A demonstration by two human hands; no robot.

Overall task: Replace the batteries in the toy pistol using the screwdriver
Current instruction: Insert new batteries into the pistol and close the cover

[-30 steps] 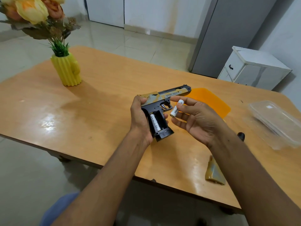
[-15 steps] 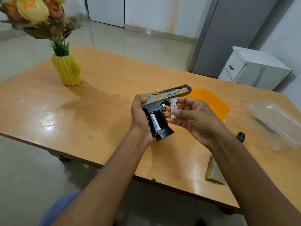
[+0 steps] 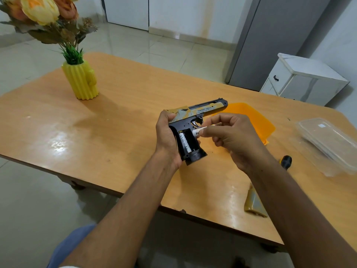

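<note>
- The toy pistol [image 3: 195, 120], at frame centre above the tabletop [image 3: 119, 144], is gripped by the left hand [image 3: 168, 138], grip bay open toward the camera.
- One battery [image 3: 185, 142] is seated in the bay; a second battery [image 3: 199, 130] is pinched in the right hand [image 3: 231, 136] just beside the empty slot.
- Likely faults: reversed polarity (markings are too small to read), or a slip as the cell is pressed against its spring.
- The screwdriver [image 3: 286, 161] and grip cover [image 3: 254, 203] lie at lower right, the cover close to the tabletop's near edge.
- Open room is offered at centre left.
</note>
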